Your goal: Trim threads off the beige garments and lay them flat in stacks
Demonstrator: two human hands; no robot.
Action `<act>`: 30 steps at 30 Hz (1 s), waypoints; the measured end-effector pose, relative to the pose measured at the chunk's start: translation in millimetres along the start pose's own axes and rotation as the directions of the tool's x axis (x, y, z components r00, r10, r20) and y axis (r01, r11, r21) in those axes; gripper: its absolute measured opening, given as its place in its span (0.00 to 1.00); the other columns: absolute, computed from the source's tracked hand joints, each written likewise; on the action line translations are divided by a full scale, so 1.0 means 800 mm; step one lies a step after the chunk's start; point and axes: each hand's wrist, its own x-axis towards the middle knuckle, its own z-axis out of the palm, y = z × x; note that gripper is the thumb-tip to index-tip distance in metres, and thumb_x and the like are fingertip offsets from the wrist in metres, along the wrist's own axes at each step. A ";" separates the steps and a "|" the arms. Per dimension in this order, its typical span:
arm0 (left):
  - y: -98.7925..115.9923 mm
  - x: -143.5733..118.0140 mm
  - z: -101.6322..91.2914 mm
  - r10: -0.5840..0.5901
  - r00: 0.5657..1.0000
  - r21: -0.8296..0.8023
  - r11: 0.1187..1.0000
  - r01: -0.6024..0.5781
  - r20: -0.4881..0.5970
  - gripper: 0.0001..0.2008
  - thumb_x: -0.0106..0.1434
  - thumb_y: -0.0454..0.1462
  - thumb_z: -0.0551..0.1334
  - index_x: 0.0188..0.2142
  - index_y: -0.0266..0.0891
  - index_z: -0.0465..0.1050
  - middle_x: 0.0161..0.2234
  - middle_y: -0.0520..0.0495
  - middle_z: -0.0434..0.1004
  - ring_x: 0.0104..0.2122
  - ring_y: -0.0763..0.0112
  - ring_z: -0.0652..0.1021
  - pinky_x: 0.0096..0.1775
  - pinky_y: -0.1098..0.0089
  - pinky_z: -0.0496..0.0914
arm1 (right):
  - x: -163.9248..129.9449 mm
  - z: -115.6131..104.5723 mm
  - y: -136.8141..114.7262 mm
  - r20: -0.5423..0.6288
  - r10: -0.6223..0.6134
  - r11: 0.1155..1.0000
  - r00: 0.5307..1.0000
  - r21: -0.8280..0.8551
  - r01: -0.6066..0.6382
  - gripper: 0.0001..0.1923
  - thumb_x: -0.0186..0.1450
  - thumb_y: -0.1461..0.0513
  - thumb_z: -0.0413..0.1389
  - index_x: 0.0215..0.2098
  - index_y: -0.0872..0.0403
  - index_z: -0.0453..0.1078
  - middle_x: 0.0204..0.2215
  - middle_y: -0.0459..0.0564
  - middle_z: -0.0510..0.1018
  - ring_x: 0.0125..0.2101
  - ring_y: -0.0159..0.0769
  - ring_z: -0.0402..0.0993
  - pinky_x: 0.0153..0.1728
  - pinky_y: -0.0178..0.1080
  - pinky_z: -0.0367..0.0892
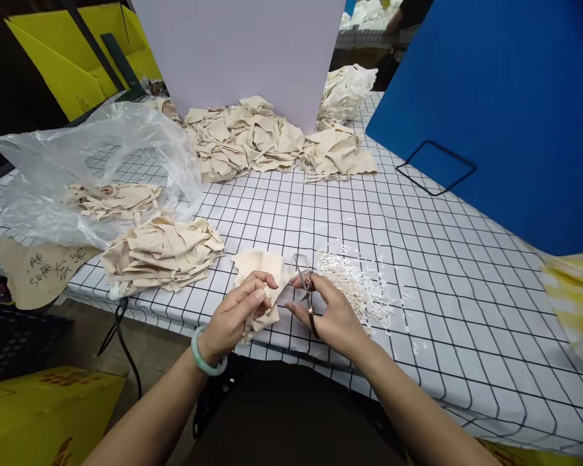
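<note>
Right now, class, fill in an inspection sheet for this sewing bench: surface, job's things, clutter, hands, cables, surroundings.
Surface: table with black-and-white grid cover.
Job's things: beige fabric piece; small scissors.
Clutter: white trimmings; near stack; far heap; plastic bag; handwritten label.
Hands: left hand pinches the fabric; right hand grips the scissors.
Cables: dark cord hanging under the table edge.
Surroundings: blue board; white panel; yellow boxes.

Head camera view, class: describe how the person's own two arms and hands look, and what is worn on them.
Both forearms are bare, with no sleeves reaching into view. The left hand has a smooth, pale green bangle round its wrist. The right hand wears no bracelet or watch. No gloves on either hand; fingernails are short and look unpainted. No rings can be made out.
</note>
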 end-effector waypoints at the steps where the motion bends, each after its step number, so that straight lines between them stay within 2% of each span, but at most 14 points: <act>1: 0.001 0.000 0.000 -0.008 1.000 -0.016 1.000 0.009 0.008 0.15 0.70 0.41 0.57 0.31 0.33 0.71 0.46 0.45 0.61 0.26 0.82 0.65 0.27 0.74 0.60 | 0.001 -0.002 -0.002 0.023 -0.024 1.000 0.999 0.005 0.024 0.14 0.62 0.53 0.62 0.42 0.50 0.70 0.39 0.50 0.76 0.41 0.41 0.72 0.42 0.43 0.69; 4: 0.005 -0.001 0.004 -0.057 0.997 -0.075 0.995 0.060 0.043 0.14 0.69 0.42 0.58 0.30 0.33 0.70 0.40 0.47 0.62 0.25 0.82 0.64 0.26 0.74 0.58 | 0.001 -0.008 -0.011 0.088 -0.162 0.985 0.983 -0.045 0.167 0.17 0.59 0.48 0.63 0.32 0.52 0.71 0.31 0.50 0.76 0.35 0.40 0.70 0.36 0.41 0.67; 7: 0.008 -0.002 0.008 -0.110 0.989 -0.113 0.986 0.121 0.097 0.14 0.68 0.41 0.59 0.30 0.33 0.69 0.31 0.50 0.63 0.24 0.80 0.63 0.25 0.75 0.57 | 0.000 -0.014 -0.015 0.083 -0.260 0.953 0.962 -0.138 0.270 0.21 0.58 0.46 0.65 0.23 0.53 0.67 0.21 0.47 0.73 0.27 0.36 0.66 0.32 0.40 0.62; 13: 0.012 0.003 0.005 -0.202 0.965 -0.138 0.964 0.226 0.166 0.13 0.64 0.42 0.61 0.30 0.35 0.68 0.22 0.53 0.59 0.21 0.78 0.60 0.23 0.74 0.56 | -0.002 -0.018 -0.007 0.113 -0.330 0.912 0.937 -0.218 0.347 0.24 0.58 0.46 0.65 0.19 0.54 0.63 0.15 0.42 0.69 0.22 0.30 0.61 0.32 0.39 0.58; 23: 0.009 0.014 0.005 -0.244 0.947 -0.056 0.964 0.260 0.208 0.16 0.62 0.45 0.62 0.25 0.35 0.66 0.22 0.52 0.60 0.21 0.77 0.60 0.22 0.73 0.55 | 0.000 -0.014 0.000 0.104 -0.369 0.896 0.923 -0.224 0.384 0.28 0.57 0.41 0.63 0.17 0.54 0.64 0.13 0.41 0.66 0.21 0.29 0.61 0.34 0.38 0.58; 30: 0.011 0.017 0.007 -0.267 0.936 -0.009 0.961 0.276 0.232 0.19 0.62 0.47 0.61 0.22 0.36 0.64 0.21 0.52 0.59 0.21 0.77 0.60 0.23 0.73 0.53 | 0.000 -0.018 0.002 0.146 -0.300 0.905 0.943 -0.268 0.330 0.28 0.57 0.42 0.63 0.15 0.52 0.62 0.12 0.42 0.64 0.20 0.30 0.61 0.33 0.40 0.59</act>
